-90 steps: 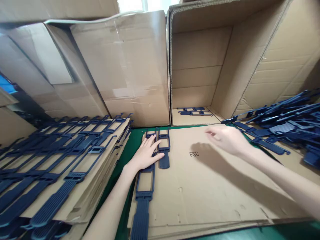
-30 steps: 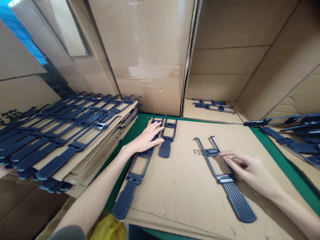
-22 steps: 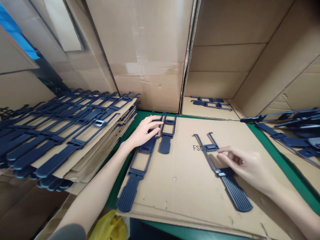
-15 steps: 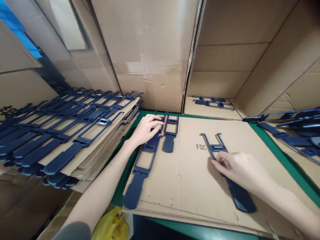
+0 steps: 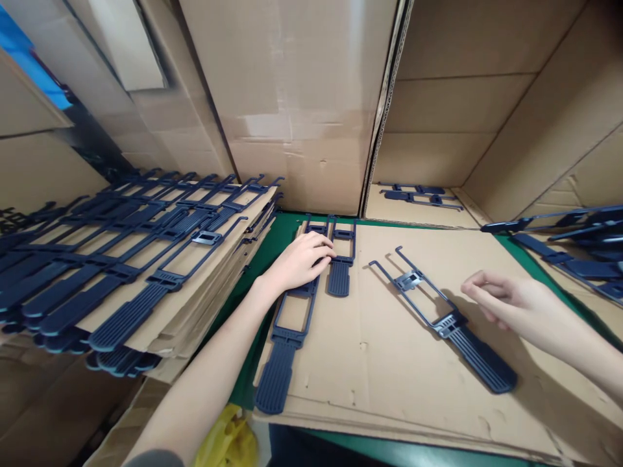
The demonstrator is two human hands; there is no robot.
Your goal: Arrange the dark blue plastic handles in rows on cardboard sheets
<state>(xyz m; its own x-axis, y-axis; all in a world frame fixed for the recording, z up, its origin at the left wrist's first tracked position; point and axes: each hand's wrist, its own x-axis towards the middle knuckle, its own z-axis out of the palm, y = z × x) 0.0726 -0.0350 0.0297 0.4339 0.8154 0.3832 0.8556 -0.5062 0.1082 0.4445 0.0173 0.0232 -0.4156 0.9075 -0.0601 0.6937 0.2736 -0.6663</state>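
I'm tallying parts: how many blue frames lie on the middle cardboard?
4 visible: near-left frame, far-left frame partly under the left hand, a third frame right of that, and the right frame beside the right hand. The left hand may hide more.

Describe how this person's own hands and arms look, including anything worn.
The left hand and right hand are ungloved, with bare forearms. A dark grey sleeve shows near the left elbow; no right sleeve is visible.
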